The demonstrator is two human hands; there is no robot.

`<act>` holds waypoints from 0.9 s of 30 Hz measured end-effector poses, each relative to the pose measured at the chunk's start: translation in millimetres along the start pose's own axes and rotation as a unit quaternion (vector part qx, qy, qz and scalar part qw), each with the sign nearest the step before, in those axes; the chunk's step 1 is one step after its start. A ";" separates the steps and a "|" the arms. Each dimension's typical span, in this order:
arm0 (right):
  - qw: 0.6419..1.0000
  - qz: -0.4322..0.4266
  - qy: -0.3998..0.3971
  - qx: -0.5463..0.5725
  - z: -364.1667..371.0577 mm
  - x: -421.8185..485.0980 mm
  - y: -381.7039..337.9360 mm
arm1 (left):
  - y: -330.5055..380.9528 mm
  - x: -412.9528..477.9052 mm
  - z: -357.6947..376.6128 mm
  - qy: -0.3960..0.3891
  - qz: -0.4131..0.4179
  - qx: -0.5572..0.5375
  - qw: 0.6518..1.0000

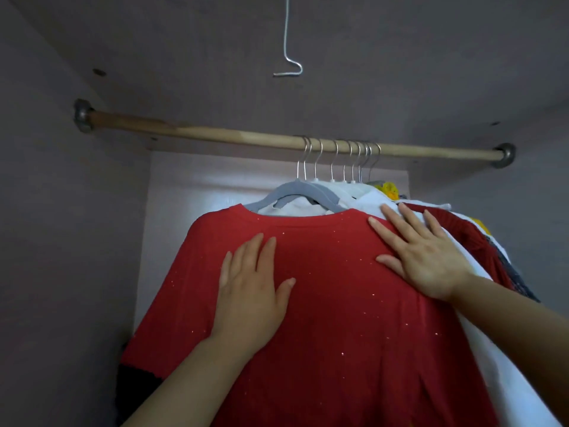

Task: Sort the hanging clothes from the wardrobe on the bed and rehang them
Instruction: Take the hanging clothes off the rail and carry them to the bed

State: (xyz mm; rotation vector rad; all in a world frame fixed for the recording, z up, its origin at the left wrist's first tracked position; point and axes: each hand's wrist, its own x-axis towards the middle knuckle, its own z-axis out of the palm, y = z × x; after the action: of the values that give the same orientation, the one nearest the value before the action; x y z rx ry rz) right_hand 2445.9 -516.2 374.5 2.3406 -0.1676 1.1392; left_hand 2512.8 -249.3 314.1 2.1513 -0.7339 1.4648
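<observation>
A red short-sleeved top [326, 318] with small glittering specks hangs at the front of a bunch of clothes on a wooden rail [234, 137] inside the wardrobe. My left hand [251, 291] lies flat on its chest, fingers straight. My right hand [421, 251] presses flat on its right shoulder, fingertips reaching a white garment [369, 198] behind. Several metal hanger hooks [338, 155] crowd the rail's right half. A grey hanger [295, 192] shows above the red neckline.
A dark red knit garment [462, 232] and a yellow item [389, 189] hang further right. A bare wire hook [288, 57] dangles from the wardrobe ceiling. The rail's left half carries nothing. Wardrobe walls close in on both sides.
</observation>
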 end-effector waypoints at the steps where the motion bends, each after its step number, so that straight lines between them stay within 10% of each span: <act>1: 1.000 -0.006 -0.005 0.010 7.1 4.4 4.9 | -1.7 6.2 0.5 0.002 0.003 0.008 1.000; 8: 0.964 0.025 0.158 0.211 13.1 28.8 -15.4 | -23.1 60.0 -2.8 0.014 -0.025 0.049 0.998; 27: 0.947 -0.005 0.271 0.174 -52.6 117.2 -76.9 | -36.1 115.7 -5.9 0.031 -0.010 0.037 0.999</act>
State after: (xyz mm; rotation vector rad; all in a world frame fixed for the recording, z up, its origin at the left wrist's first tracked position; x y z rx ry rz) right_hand 2509.3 -410.4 459.4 2.1986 0.2640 1.8803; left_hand 2566.6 -239.1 422.5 2.1504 -0.6423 1.5649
